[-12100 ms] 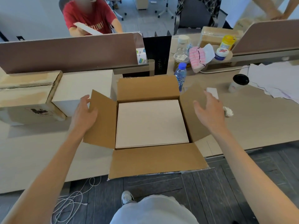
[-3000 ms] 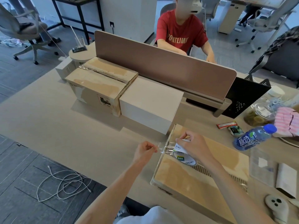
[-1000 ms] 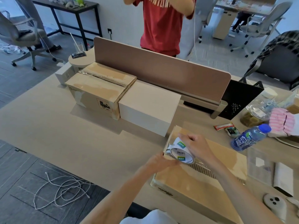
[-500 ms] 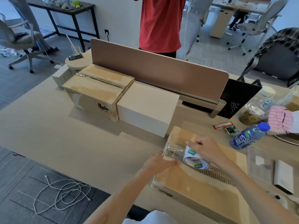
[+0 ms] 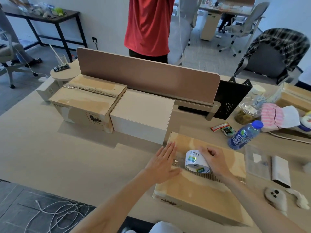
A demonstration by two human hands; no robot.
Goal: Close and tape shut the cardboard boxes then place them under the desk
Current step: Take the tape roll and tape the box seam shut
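1. You stand at a long beige desk (image 5: 50, 157) in an office, with a brown divider (image 5: 148, 76) across it and a person in a red shirt (image 5: 149, 24) behind that.
2. The box (image 5: 202, 195) you are taping lies at the desk's near edge, flaps closed, its seam running from left to right under your hands.
3. Your left hand (image 5: 164, 163) lies flat and open, fingers together, pressing on the box's left end over the clear tape.
4. Your right hand (image 5: 217, 161) is clamped on the tape roll (image 5: 196, 161), which stands on edge on the seam just beside your left hand.
5. A second cardboard box (image 5: 87, 101), its seam already taped, sits further back against the divider, touching a white box (image 5: 143, 115) on its right.
6. A bottle (image 5: 244, 135) with a blue cap lies tilted on the desk, to the right of your box and apart from it.
7. A white cable (image 5: 55, 214) lies coiled on the dark floor at lower left.
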